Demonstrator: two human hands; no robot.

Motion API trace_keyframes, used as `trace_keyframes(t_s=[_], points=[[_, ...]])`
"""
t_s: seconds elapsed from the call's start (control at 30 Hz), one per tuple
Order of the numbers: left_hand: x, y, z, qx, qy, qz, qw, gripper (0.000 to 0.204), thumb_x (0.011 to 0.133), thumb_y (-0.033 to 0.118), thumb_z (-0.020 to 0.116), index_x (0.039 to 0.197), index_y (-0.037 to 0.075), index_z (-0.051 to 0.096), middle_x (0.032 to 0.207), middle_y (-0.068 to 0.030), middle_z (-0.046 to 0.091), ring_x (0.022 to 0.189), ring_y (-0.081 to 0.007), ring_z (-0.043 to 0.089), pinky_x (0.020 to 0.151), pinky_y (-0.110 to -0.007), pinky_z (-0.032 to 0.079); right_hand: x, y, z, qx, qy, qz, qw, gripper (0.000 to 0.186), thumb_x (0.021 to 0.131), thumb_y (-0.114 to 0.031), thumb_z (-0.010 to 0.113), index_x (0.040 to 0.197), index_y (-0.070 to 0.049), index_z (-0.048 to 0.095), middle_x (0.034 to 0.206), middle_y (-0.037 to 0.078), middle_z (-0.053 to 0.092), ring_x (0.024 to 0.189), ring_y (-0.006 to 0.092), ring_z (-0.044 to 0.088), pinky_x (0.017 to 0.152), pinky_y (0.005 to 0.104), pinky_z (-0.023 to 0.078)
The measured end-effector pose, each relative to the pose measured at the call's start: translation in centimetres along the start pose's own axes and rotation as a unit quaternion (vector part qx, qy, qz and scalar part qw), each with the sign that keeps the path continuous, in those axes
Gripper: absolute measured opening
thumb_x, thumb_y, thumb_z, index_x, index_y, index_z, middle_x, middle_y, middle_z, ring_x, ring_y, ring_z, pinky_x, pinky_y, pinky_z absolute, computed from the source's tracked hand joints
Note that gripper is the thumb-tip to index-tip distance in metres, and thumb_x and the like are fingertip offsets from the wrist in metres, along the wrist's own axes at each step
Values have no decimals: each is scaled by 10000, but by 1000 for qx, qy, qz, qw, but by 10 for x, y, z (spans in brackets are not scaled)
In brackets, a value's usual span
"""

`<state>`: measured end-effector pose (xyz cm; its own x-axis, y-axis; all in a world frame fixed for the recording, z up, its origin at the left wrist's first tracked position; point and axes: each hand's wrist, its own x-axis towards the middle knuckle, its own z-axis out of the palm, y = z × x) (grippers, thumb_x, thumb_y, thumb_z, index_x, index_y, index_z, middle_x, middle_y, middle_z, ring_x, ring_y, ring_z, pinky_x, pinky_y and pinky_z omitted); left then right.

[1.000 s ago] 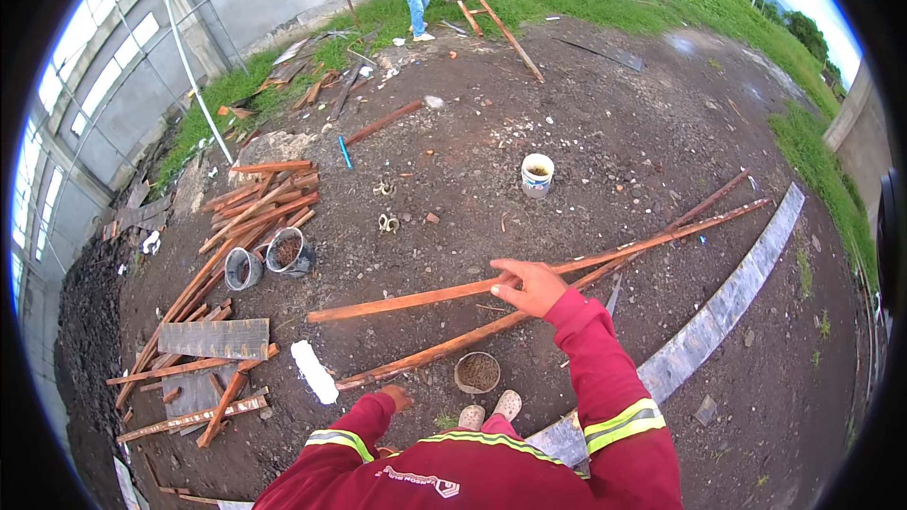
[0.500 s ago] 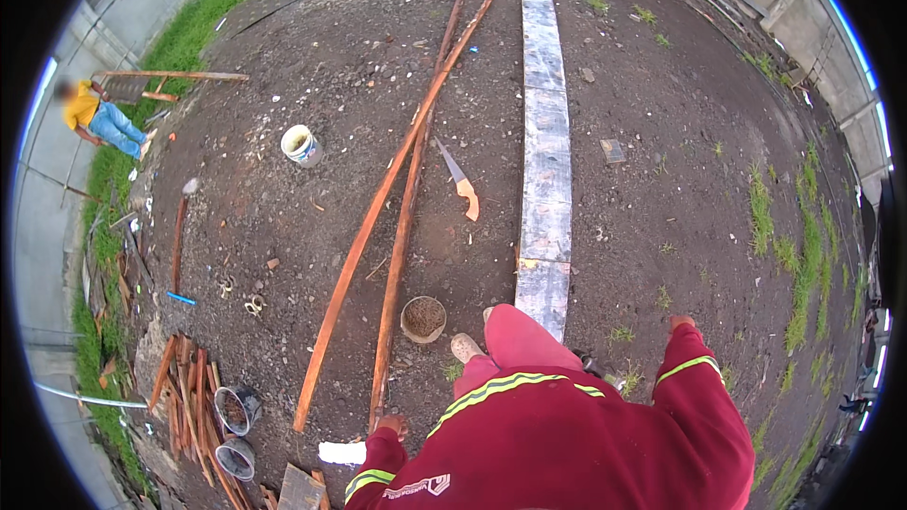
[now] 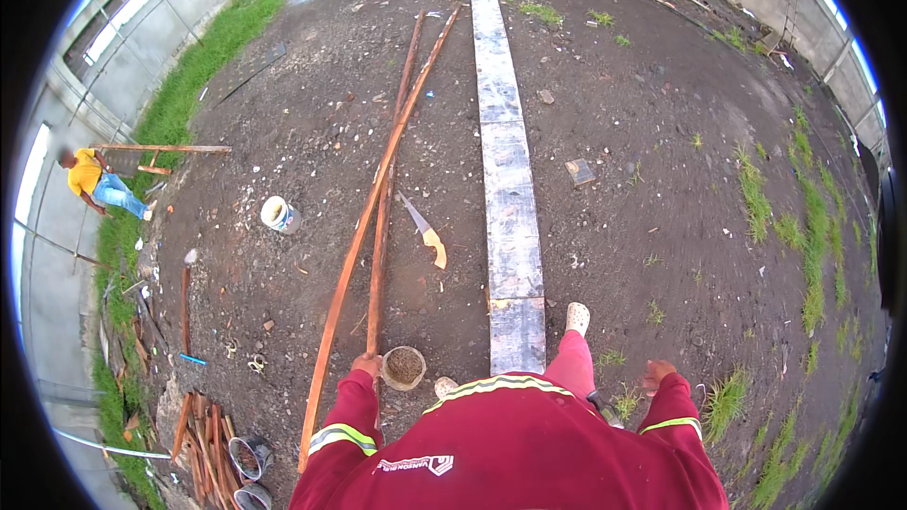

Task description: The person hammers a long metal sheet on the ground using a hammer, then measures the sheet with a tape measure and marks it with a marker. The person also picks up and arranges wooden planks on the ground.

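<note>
My left hand (image 3: 367, 365) hangs at my side, fingers loose and nothing seen in it. In the picture it overlaps the lower end of a long reddish wooden pole (image 3: 379, 269); I cannot tell that it touches. Just right of it stands a bucket (image 3: 403, 368) of brown grainy stuff. My right hand (image 3: 658, 376) hangs over bare soil on the other side, fingers partly apart, holding nothing. A second pole (image 3: 354, 255) crosses the first. A handsaw (image 3: 424, 231) with an orange-yellow handle lies between the poles and a long, grey-white board strip (image 3: 510, 194).
A white bucket (image 3: 280, 214) stands left of the poles. Scrap wood (image 3: 200, 444) and dark buckets (image 3: 249, 456) sit at lower left. A hammer-like tool (image 3: 186, 307) lies nearby. Beside the left wall, a person in yellow (image 3: 88, 173) stands near a wooden frame (image 3: 165, 147).
The view has tilted up and shifted. My right foot has come forward, right of the board strip. Both hands have swung, the left now beside the grainy bucket. Poles, saw and board lie unmoved.
</note>
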<state>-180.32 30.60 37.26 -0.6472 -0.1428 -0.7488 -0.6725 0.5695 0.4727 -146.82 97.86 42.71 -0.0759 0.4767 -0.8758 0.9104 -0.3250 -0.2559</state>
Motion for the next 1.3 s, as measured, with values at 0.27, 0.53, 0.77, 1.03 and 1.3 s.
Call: trace_keyframes(t_s=[0.27, 0.53, 0.77, 1.03, 1.3], points=[[-22, 76, 104, 156, 74, -55, 983, 357, 792, 326, 554, 952, 21, 648, 787, -175, 655, 749, -319, 650, 651, -385, 506, 157, -67, -129, 48, 30, 24, 998, 374, 880, -355, 495, 1168, -116, 491, 977, 120, 603, 714, 265, 616, 535, 453, 504], [-57, 270, 163, 292, 25, 27, 956, 481, 794, 400, 582, 1091, 22, 605, 1079, -211, 601, 1025, -345, 574, 886, -402, 441, 173, -202, -128, 110, -49, -148, 982, 372, 849, -307, 573, 1176, -145, 502, 938, 61, 617, 719, 178, 622, 530, 364, 499], [-29, 406, 225, 231, 55, 103, 966, 641, 779, 371, 622, 1266, -10, 454, 1222, -232, 522, 1151, -315, 505, 968, -359, 381, 180, -186, -134, 32, -81, -43, 995, 353, 857, -308, 559, 1165, -142, 511, 978, 69, 616, 770, 208, 621, 597, 416, 513], [39, 435, 295, 138, 32, -29, 989, 738, 785, 360, 632, 1337, -20, 324, 1002, -210, 610, 770, -257, 645, 658, -362, 508, 228, -199, -188, 59, -50, 56, 995, 328, 862, -311, 537, 1143, -144, 516, 967, 93, 614, 751, 217, 617, 570, 426, 515], [54, 496, 303, 172, 37, -69, 982, 699, 778, 347, 642, 1316, -8, 371, 1004, -207, 611, 820, -278, 643, 675, -386, 524, 276, -406, -218, 80, -44, -46, 995, 307, 865, -297, 521, 1126, -135, 514, 944, 91, 613, 714, 211, 617, 525, 403, 514]])
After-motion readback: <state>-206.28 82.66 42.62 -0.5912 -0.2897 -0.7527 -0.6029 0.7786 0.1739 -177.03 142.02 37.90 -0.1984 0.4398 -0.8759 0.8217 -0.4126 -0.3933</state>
